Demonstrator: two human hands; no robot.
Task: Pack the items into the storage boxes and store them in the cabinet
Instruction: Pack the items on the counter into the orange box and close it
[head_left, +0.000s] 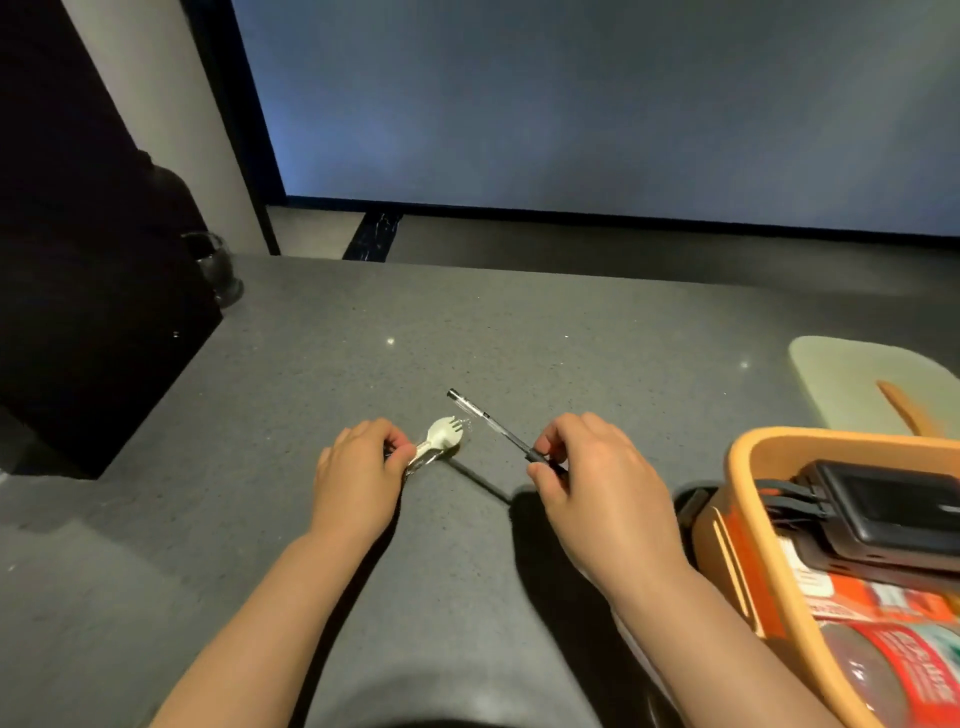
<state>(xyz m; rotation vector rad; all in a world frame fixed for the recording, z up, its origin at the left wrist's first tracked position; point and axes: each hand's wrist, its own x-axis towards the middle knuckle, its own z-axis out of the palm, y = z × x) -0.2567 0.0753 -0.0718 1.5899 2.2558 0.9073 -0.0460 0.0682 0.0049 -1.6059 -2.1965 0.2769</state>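
My left hand (358, 478) pinches the handle of a pale plastic spork (442, 432) in a clear wrapper, its head resting on the grey countertop (322, 364). My right hand (597, 483) grips the lower end of a black pen (488, 421), which slants up and to the left just above the counter. At the right edge stands an orange storage box (748, 457). It holds a black device with straps (883, 514), red and white packets (878, 597) and a red-labelled jar (893, 675).
A pale green lid (852, 384) with an orange strap lies on the counter behind the box. A glass jar (215, 265) stands at the far left beside a dark cabinet (88, 312). A large grey screen fills the wall beyond the counter's far edge.
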